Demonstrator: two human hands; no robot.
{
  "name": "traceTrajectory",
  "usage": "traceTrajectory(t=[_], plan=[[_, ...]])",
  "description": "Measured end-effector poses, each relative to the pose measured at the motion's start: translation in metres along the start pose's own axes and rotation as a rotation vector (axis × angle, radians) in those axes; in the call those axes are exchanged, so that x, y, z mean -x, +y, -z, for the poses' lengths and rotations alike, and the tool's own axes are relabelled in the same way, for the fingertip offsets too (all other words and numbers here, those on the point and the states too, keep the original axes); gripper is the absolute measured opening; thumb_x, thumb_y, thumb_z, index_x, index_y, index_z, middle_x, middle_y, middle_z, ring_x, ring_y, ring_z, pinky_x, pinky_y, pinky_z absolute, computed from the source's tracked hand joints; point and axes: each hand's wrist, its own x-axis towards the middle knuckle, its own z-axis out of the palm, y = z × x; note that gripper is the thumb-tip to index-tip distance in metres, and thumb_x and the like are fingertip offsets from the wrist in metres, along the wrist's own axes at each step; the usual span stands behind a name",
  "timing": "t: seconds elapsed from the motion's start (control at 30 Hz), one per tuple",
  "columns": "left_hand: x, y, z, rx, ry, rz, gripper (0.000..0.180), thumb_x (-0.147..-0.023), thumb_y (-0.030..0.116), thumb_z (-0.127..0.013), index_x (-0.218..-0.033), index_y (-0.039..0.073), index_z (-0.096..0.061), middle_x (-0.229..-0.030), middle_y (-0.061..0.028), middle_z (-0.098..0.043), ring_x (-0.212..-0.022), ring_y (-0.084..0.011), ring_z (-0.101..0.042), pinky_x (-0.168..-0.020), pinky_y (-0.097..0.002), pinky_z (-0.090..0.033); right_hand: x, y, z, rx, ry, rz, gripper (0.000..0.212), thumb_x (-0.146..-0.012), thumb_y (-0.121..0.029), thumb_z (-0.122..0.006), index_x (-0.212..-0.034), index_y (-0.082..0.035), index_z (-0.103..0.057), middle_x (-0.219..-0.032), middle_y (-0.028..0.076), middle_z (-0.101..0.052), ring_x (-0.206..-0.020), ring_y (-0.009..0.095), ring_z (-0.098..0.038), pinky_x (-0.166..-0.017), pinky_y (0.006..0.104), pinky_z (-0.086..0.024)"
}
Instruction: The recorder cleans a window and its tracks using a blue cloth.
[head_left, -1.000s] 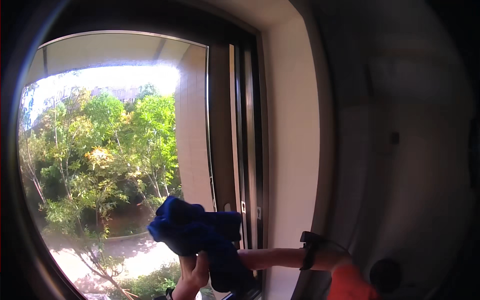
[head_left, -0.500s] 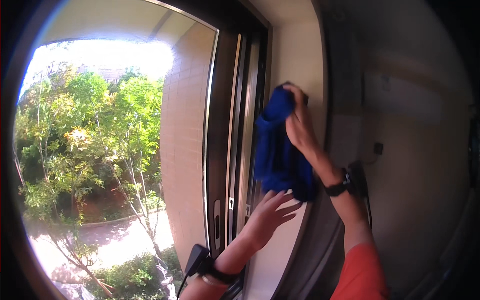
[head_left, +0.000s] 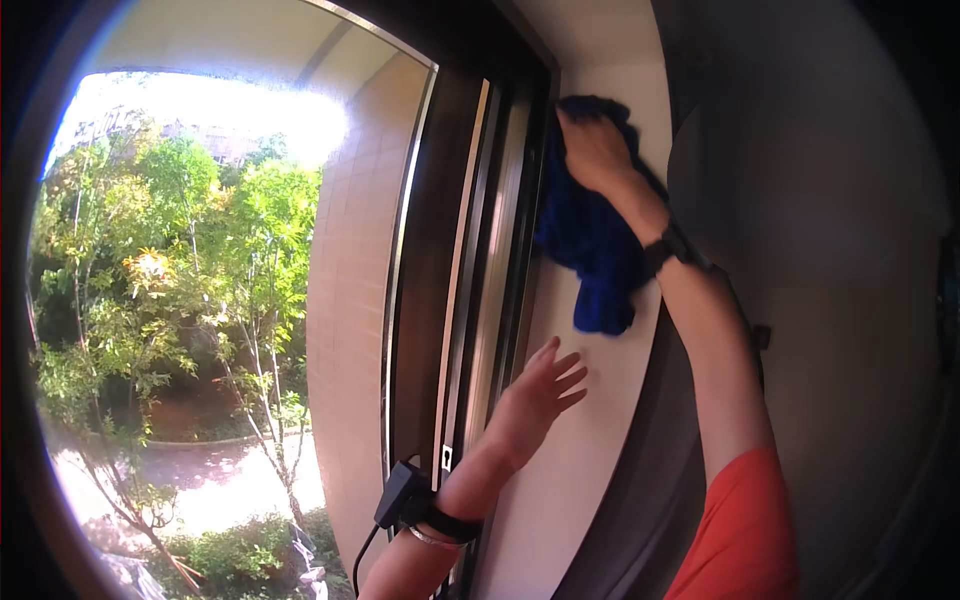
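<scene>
A dark blue cloth (head_left: 595,245) hangs in loose folds against the pale wall strip (head_left: 570,390) beside the window frame. High on that strip, my right hand (head_left: 597,152) grips the upper part of the cloth, its fingertips partly hidden in the fabric. Below the cloth's lower end, my left hand (head_left: 545,395) is raised with fingers spread, holding nothing and apart from the cloth. Each wrist wears a black strap; the left one carries a small black box (head_left: 402,492) with a cable.
Left of my arms stands the dark window frame (head_left: 425,250) with narrow vertical tracks. Through the glass show trees (head_left: 170,240), a path and a tiled outer wall (head_left: 350,220). A grey curtain (head_left: 650,480) hangs right of the wall strip, near my right arm.
My right hand has moved up along the wall strip with the blue cloth, which now hangs higher. My left hand has risen slightly and is now farther from the cloth's lower end.
</scene>
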Motion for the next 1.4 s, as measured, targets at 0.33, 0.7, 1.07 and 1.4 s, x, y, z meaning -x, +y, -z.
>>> traceTrajectory(t=[0.33, 0.7, 1.07, 1.4], plan=[[0.077, -0.063, 0.043, -0.138, 0.181, 0.128, 0.058, -0.087, 0.035, -0.053, -0.134, 0.009, -0.031, -0.13, -0.0099, -0.043, -0.123, -0.0221, -0.038, -0.102, -0.0391, -0.026, 0.193, -0.124, 0.089, -0.519, -0.126, 0.101, 0.051, -0.074, 0.001, -0.053, -0.124, -0.002, -0.045, -0.092, 0.017, -0.059, -0.077, 0.033, -0.06, -0.068, 0.0401, -0.049], [0.217, -0.073, 0.038, -0.442, 0.434, 0.201, 0.044, -0.082, 0.021, -0.067, -0.117, 0.002, -0.048, -0.099, -0.0022, -0.058, -0.088, -0.009, -0.055, -0.079, -0.0248, -0.045, 0.242, -0.234, 0.116, -1.309, 0.036, 0.009, 0.061, -0.077, 0.006, -0.049, -0.134, -0.011, -0.037, -0.124, 0.017, -0.049, -0.112, 0.034, -0.049, -0.095, 0.0397, -0.039], [0.264, -0.022, 0.063, -1.0, 0.941, -0.548, 0.036, -0.083, 0.005, -0.06, -0.115, -0.001, -0.043, -0.097, -0.0082, -0.06, -0.086, -0.0102, -0.056, -0.073, -0.0218, -0.044, 0.173, -0.398, 0.086, -1.085, 0.023, -0.662, 0.071, -0.08, -0.017, -0.05, -0.14, 0.0, -0.017, -0.116, 0.024, -0.052, -0.105, 0.04, -0.051, -0.09, 0.0471, -0.038], [0.428, -0.136, 0.098, -1.077, 1.2, 0.228, 0.03, -0.075, 0.006, -0.064, -0.099, -0.002, -0.049, -0.086, -0.0074, -0.058, -0.077, -0.0116, -0.056, -0.069, -0.0246, -0.045, 0.449, -0.562, 0.183, -1.521, -0.311, -0.729, 0.078, -0.08, -0.009, -0.051, -0.142, 0.001, -0.006, -0.144, 0.024, -0.018, -0.136, 0.034, -0.015, -0.111, 0.039, -0.008]])
